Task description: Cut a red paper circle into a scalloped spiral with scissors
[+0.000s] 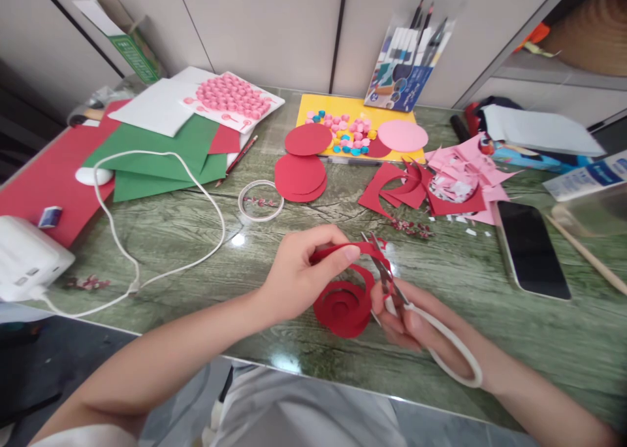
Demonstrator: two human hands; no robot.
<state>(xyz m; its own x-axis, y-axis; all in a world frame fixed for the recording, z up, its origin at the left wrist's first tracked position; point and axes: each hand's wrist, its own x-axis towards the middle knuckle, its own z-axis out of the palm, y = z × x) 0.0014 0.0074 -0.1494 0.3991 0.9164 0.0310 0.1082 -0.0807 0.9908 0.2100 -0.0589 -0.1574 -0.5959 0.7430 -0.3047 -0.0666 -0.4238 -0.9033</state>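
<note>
Cutting in red paper, partly complete. The left hand (304,267) is pinched on the outer strip of a red paper spiral (343,310), which hangs just above the table (220,270) near its front edge; the right hand (409,323) is closed around the scissors (383,270), their blades at the strip. The coils are already separated, though trimming of the strip appears unfinished. Red discs (300,176) behind remain without spiral cuts, and red offcuts (382,189) lie to the right. Labels: the pen packet (396,74) shows "24"; lettering on the green box (132,55) and the blue-and-white box (592,176) is too blurred to read
</note>
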